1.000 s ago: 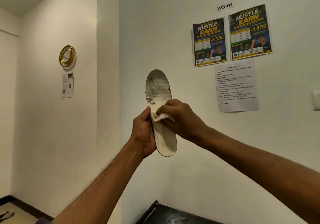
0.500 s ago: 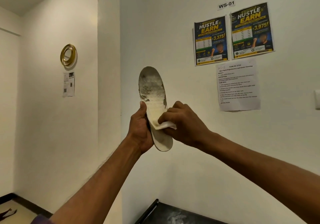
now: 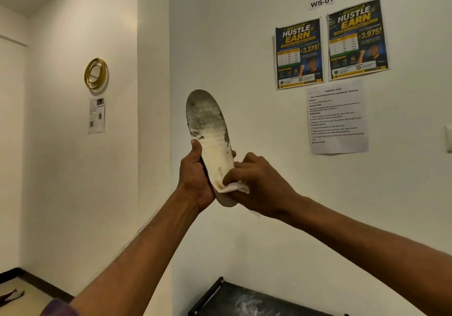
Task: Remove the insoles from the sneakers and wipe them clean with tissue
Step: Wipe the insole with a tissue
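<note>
I have 1 insole (image 3: 210, 142) out of its sneaker and held upright in front of the wall, my left hand (image 3: 195, 178) clamped around its lower half from the side. My right hand (image 3: 259, 183) pinches a folded tissue (image 3: 236, 187) against the heel end, so I judge the wiping is under way. The toe half looks grey and blotchy, so that part, plus any other insole, is left; no sneakers are in view.

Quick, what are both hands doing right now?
Left hand: closed around the insole, holding it upright.
Right hand: closed on the tissue, pressing it against the insole's lower end.
</note>
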Demonstrator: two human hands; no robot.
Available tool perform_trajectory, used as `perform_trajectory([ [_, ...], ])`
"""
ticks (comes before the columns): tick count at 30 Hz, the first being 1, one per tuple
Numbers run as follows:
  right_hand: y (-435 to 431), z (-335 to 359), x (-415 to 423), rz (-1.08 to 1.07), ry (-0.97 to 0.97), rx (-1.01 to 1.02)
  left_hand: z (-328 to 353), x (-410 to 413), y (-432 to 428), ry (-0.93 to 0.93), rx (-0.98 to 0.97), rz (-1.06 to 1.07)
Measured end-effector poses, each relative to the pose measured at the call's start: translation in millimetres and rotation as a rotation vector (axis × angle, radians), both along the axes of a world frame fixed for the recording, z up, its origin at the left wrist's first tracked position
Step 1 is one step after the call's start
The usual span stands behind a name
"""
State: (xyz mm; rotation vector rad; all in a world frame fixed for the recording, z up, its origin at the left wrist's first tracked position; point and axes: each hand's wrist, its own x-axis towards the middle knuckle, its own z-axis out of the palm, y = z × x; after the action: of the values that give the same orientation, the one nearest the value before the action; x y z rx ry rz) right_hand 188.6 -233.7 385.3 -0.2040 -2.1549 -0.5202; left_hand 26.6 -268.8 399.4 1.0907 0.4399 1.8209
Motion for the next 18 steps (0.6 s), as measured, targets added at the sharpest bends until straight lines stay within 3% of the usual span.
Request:
perform_trajectory([
  [5, -10.8, -15.9, -3.1, 0.023, -0.22, 0.092, -0.6, 2.7, -3.0, 0.033, -0.017, 0.009],
  [9, -5.5, -5.4, 8.8, -0.05, -0.116, 0.064, 1.2, 3.0, -5.3, -0.017, -0.01, 0.003],
  [12, -12.9, -18.7, 2.6, -0.089, -0.334, 0.176, 1.1, 3.7, -5.4, 0.013, -0.026, 0.005],
  [16, -2.4, -1.1, 12.7, -0.163, -0.193, 0.212, 1.2, 4.1, -6.5, 0.004, -0.016, 0.005],
  [18, -4.5, -6.5, 12.1, -0.201, -0.277, 0.354, 1.8, 4.9, -6.3, 0.016, -0.014, 0.007],
])
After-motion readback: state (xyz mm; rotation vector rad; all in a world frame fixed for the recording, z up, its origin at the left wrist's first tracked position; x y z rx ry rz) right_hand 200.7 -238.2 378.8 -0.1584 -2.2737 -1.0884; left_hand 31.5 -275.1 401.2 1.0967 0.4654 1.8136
